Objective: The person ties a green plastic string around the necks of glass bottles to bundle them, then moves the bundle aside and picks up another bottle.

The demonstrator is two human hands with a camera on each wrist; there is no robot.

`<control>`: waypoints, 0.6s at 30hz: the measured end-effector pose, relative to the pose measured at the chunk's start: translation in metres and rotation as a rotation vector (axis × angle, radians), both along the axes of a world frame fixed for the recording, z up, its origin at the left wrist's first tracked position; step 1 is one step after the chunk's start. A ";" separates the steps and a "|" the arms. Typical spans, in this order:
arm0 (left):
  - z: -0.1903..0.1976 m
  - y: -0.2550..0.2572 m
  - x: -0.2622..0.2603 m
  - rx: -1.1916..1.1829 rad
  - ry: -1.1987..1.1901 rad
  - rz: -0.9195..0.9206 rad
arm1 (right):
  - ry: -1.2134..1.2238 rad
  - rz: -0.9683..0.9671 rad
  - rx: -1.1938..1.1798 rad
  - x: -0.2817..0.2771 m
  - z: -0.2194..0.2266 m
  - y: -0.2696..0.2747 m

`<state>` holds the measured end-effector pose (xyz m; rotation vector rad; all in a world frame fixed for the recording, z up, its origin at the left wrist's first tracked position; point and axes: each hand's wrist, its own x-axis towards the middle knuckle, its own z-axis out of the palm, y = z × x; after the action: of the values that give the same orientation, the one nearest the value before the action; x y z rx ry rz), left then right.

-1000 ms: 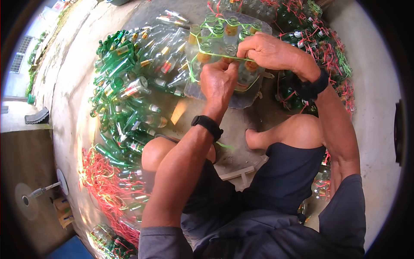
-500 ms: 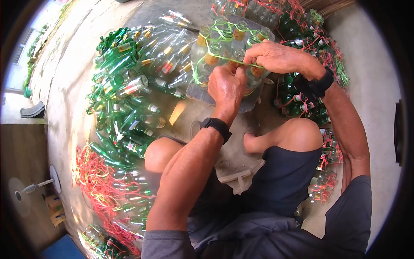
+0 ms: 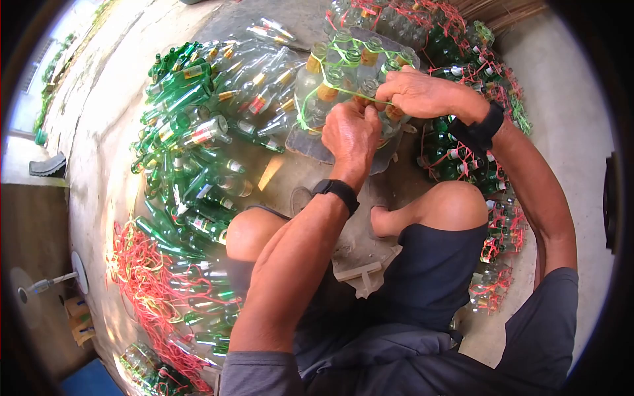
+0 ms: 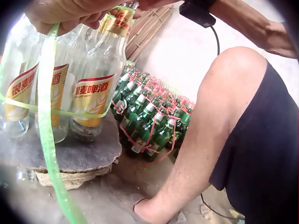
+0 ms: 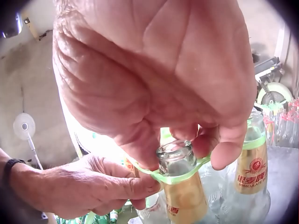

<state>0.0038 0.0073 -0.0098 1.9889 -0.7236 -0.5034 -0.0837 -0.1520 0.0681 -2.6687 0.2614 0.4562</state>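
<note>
Clear glass beer bottles [image 4: 98, 84] with gold labels stand bunched upright on a dark slab [image 4: 88, 156]. Green plastic strap [image 5: 177, 178] loops around their necks, and a second band circles their bodies. My left hand [image 3: 353, 135] pinches the strap beside the neck of a near bottle; a long tail of it hangs from this hand in the left wrist view. From the other side of that same bottle neck [image 5: 175, 156], my right hand [image 3: 419, 92] grips the strap with curled fingers. Its palm hides part of the strap in the right wrist view.
Loose green bottles [image 3: 181, 89] and clear bottles lie heaped at the left, above a tangle of red strap [image 3: 148, 277]. Bundled green bottles [image 4: 145, 121] tied with red strap stand at the right. A white fan [image 5: 24, 126] stands farther off.
The camera view has shifted, so the bottles and both hands appear slightly lower and farther right. Both hands stay at the strap by the same bottle neck, now closer together.
</note>
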 end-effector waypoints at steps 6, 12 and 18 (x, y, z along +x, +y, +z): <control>0.000 0.001 -0.001 -0.041 0.007 -0.002 | -0.206 0.145 -0.281 -0.010 0.006 0.014; -0.001 0.002 -0.004 -0.101 -0.028 0.009 | -0.303 0.212 -0.601 -0.012 0.015 0.022; 0.006 0.004 -0.005 -0.088 0.023 -0.032 | -0.283 0.329 -0.788 -0.007 0.027 0.019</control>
<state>-0.0009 0.0108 -0.0042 1.8895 -0.7513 -0.5041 -0.0909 -0.1331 0.0948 -3.5219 -0.1215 0.0508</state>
